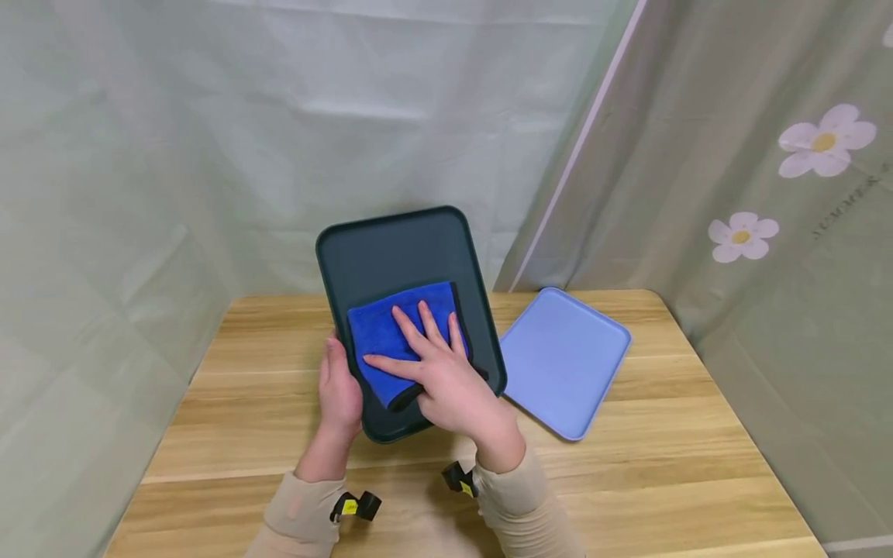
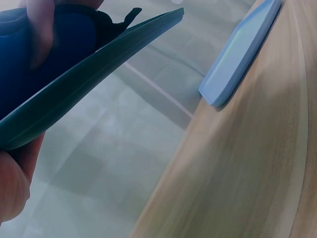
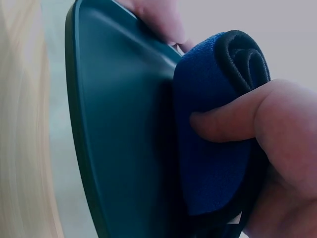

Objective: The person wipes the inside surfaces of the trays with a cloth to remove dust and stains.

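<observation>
In the head view a dark green tray [image 1: 398, 248] is held up tilted above the table, its inner face showing. My left hand [image 1: 340, 391] holds it by the left edge, with some fingers hidden behind it. A blue cloth [image 1: 377, 318] with black edging lies folded against the tray's inner face. Spread over the cloth are the fingers of my right hand [image 1: 449, 380]. In the right wrist view the thumb [image 3: 223, 121] presses the near side of the folded cloth [image 3: 208, 173], pinching it against the hand.
A light blue tray [image 1: 568, 364] lies on the wooden table [image 1: 230, 418], right of the green one. Behind the table hangs a pale curtain [image 1: 391, 108], and a flowered curtain [image 1: 788, 325] stands along the right side.
</observation>
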Action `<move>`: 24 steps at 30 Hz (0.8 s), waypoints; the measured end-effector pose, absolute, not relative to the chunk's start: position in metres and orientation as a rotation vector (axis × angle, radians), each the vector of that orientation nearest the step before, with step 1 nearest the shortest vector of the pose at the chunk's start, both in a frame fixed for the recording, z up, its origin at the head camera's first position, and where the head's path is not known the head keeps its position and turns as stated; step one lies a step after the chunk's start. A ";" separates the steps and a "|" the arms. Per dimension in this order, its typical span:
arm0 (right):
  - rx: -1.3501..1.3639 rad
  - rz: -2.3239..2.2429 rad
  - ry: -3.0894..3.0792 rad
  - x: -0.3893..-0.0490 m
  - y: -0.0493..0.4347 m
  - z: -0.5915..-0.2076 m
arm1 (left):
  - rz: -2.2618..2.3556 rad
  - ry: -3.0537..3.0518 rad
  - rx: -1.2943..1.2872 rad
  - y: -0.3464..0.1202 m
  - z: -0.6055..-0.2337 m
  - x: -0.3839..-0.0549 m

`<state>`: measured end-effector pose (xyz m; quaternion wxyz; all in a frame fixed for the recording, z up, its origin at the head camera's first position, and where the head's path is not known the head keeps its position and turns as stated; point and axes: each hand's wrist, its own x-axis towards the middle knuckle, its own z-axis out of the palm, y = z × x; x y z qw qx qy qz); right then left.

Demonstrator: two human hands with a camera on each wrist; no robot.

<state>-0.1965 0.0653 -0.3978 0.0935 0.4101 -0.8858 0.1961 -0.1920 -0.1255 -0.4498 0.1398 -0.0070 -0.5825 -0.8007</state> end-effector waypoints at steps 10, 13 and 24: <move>1.263 0.539 -2.628 -0.192 0.058 -0.398 | -2.312 -1.655 -0.102 -0.127 -0.452 -0.192; 1.262 0.537 -2.629 -0.191 0.058 -0.398 | -2.313 -1.648 -0.122 -0.127 -0.452 -0.193; 1.283 0.598 -2.615 -0.195 0.064 -0.399 | -2.292 -1.654 -0.112 -0.127 -0.452 -0.193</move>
